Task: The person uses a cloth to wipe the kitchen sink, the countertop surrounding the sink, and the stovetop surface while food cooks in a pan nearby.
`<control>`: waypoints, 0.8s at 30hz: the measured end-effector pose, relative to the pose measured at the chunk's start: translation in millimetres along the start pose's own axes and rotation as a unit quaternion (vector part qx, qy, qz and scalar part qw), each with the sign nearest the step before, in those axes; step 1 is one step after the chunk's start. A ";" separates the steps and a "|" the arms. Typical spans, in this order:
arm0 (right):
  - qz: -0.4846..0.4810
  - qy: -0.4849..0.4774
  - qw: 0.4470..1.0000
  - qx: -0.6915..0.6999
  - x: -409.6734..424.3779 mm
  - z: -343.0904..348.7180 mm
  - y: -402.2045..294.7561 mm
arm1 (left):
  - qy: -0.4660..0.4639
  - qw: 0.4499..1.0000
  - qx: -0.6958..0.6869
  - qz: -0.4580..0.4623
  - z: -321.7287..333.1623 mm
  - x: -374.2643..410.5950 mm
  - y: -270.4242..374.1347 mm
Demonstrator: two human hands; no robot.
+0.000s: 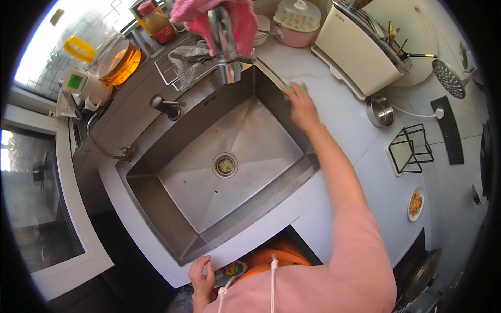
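My right hand reaches across the right edge of the steel sink. Under its fingers is a small green cleaning pad, pressed to the white countertop; most of the pad is hidden and blurred. At the sink's front edge, my left hand hangs with its fingers loosely bent and nothing visible in them. Pale green scraps lie in the sink drain. Above the back rim stands a chrome faucet with a pink cloth draped over it.
A cream utensil holder, a pink pot, a steel bowl, a black wire rack and a plate of food stand to the right. Behind the sink are a soap dispenser and a glass jug. An open window juts in at left.
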State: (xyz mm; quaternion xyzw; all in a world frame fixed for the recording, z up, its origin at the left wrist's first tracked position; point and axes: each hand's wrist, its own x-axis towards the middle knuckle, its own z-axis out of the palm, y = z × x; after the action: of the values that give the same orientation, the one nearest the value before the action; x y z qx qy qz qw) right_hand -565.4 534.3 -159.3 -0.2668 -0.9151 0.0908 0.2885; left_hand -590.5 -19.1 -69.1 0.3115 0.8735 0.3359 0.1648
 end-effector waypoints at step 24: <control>0.185 0.092 0.922 0.327 90.6 -1.3 -105.7 | -0.166 0.609 -0.737 -0.243 136.5 315.2 79.0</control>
State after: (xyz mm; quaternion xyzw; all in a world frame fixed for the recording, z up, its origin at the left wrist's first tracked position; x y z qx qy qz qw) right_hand -673.4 494.4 -81.0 -0.3291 -0.7384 0.4118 0.4205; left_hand -725.3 299.2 -137.7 -0.0879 0.3326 0.7561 0.5567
